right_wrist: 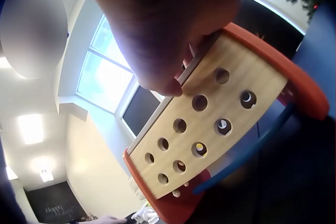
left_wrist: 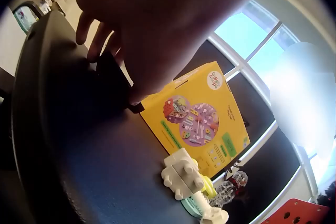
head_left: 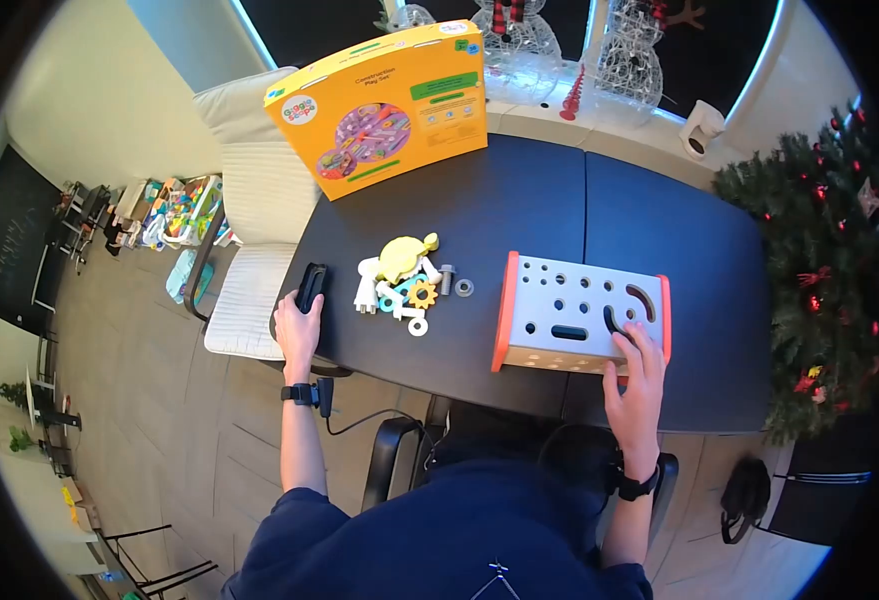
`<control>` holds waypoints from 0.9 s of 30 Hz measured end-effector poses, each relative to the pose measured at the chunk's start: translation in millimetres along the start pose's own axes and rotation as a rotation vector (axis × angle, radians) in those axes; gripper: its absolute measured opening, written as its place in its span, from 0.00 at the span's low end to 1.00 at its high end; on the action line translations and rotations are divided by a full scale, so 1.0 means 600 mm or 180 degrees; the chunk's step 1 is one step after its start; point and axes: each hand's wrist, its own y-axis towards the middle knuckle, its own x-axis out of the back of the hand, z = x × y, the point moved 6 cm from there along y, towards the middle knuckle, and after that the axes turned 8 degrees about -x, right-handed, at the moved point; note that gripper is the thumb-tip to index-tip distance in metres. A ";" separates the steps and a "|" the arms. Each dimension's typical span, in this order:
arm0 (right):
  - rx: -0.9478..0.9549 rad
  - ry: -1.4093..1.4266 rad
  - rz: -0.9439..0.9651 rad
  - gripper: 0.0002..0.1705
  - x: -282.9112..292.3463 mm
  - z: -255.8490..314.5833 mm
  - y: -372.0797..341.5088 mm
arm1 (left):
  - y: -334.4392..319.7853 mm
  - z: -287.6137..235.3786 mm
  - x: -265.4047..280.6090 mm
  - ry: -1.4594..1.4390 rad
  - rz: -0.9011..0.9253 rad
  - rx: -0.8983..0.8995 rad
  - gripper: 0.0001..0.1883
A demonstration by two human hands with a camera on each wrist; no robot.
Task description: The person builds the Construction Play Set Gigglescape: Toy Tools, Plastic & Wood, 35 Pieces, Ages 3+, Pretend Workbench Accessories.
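At the table's left end my left hand (head_left: 297,330) grips a black oblong object (head_left: 311,287) with a hollow in its top; in the left wrist view, thumb and fingers lie on either side of it in shadow. My right hand (head_left: 639,385) rests on a toy toolbox (head_left: 549,285), fingers lying over its grey, holed top and thumb at the near edge. The right wrist view shows its wooden side (right_wrist: 199,103) with round holes, between red-orange ends. Between the hands lies a pile of toy parts: a yellow piece (head_left: 399,258), a gear (head_left: 422,294), white pieces and grey bolt (head_left: 447,279).
A yellow play set box (head_left: 389,110) stands at the table's back left. A white chair (head_left: 254,260) is beside the left end, and a decorated Christmas tree (head_left: 814,270) beside the right. A grey ring (head_left: 464,288) lies right of the pile.
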 end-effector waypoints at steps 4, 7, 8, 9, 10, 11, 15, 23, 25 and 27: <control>0.0057 0.0034 -0.0040 0.26 0.003 0.009 0.000 | -0.013 -0.041 0.014 0.0252 -0.0806 -0.0480 0.37; 0.0110 -0.0004 -0.0033 0.28 0.001 0.001 0.001 | -0.044 -0.143 0.041 -0.0759 -0.0426 -0.1245 0.21; 0.0136 0.0000 -0.0022 0.28 -0.003 0.001 0.001 | -0.059 -0.171 0.039 -0.1119 -0.0166 -0.1505 0.18; 0.0142 -0.0013 -0.0002 0.29 -0.007 0.000 0.000 | -0.073 -0.194 0.029 -0.1159 0.0107 -0.1525 0.15; 0.0141 -0.0033 0.0006 0.29 -0.010 -0.003 -0.002 | -0.086 -0.216 0.018 -0.1209 0.0383 -0.1553 0.13; 0.0133 -0.0059 0.0000 0.30 -0.011 -0.007 -0.003 | -0.097 -0.235 0.014 -0.1016 0.0506 -0.1557 0.13; 0.0286 -0.0075 0.0003 0.31 -0.009 -0.009 -0.006 | -0.121 -0.251 -0.019 -0.0733 0.0797 -0.1514 0.16; 0.0421 -0.0097 -0.0041 0.32 -0.014 -0.011 -0.006 | -0.139 -0.243 -0.049 -0.0868 0.0826 -0.1301 0.20; 0.0451 -0.0095 -0.0075 0.32 -0.016 -0.013 -0.006 | -0.136 -0.235 -0.057 -0.0853 0.0788 -0.1280 0.20; 0.0449 -0.0099 -0.0103 0.32 -0.013 -0.012 -0.007 | -0.136 -0.231 -0.060 -0.0838 0.0758 -0.1338 0.20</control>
